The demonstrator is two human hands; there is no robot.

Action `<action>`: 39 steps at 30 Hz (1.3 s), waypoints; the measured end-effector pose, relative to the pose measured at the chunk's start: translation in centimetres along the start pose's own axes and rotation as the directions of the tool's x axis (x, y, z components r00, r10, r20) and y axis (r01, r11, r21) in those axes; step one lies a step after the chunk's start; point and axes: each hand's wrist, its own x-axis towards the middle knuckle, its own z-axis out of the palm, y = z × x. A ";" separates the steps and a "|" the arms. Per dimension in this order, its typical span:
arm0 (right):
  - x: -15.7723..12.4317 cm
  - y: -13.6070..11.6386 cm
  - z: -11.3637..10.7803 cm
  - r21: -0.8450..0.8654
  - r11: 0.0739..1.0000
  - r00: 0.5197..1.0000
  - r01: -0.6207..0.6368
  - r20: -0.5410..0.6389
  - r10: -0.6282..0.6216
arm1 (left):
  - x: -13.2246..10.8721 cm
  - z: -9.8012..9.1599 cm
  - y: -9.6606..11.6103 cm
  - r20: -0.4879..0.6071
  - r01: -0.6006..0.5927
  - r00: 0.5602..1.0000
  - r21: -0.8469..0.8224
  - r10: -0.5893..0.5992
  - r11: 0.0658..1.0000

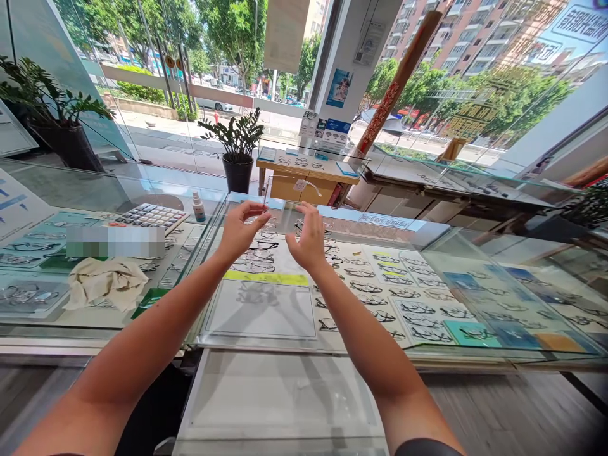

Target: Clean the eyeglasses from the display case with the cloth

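My left hand [242,229] is raised over the glass display case, with thumb and index finger pinched on a thin, upright wire-like piece. This looks like part of a pair of eyeglasses, though its clear lenses barely show. Level with it on the right is my right hand [308,239], its fingers curved and its thumb held apart. Between and just above the hands a small white tag [299,185] with a pale loop shows. Under the glass below them lie rows of eyeglasses [259,259] and a yellow strip [266,277] above a white panel [261,310].
On the left counter are a crumpled beige cloth [108,282], a spray bottle [198,208] and a tray of small samples [152,214]. More glasses fill the case [418,320] to the right. Potted plants [236,171] and a wooden stand [291,180] stand beyond, before the windows.
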 end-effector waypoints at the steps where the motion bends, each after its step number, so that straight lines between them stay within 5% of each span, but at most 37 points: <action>1: 0.0 -0.3 -0.2 0.009 1.000 1.000 0.000 0.017 0.000 | -0.1 0.0 0.0 0.019 0.006 1.000 0.007 -0.006 1.000; 11: -0.5 -3.5 -0.9 0.172 0.980 0.981 0.096 0.150 -0.122 | -1.1 0.7 0.4 0.125 -0.039 0.992 0.065 0.030 0.997; 21: -0.3 -3.1 -0.6 0.403 0.910 0.976 0.096 0.144 -0.166 | -1.0 0.8 0.1 0.179 -0.052 0.983 0.006 0.050 0.999; 33: -0.1 -2.7 -0.3 0.430 0.901 0.988 0.055 0.109 -0.112 | -0.9 0.6 0.1 0.237 0.002 0.971 0.018 -0.006 1.000; 36: 0.0 -2.2 -0.3 0.428 0.903 0.992 0.030 0.101 -0.081 | 0.3 -0.6 0.0 0.095 -0.030 0.995 0.120 0.019 0.992; 39: 0.3 -1.4 -0.4 0.413 0.911 0.995 -0.005 0.092 -0.036 | 2.1 -3.1 -0.6 -0.218 -0.037 0.969 0.324 0.112 0.945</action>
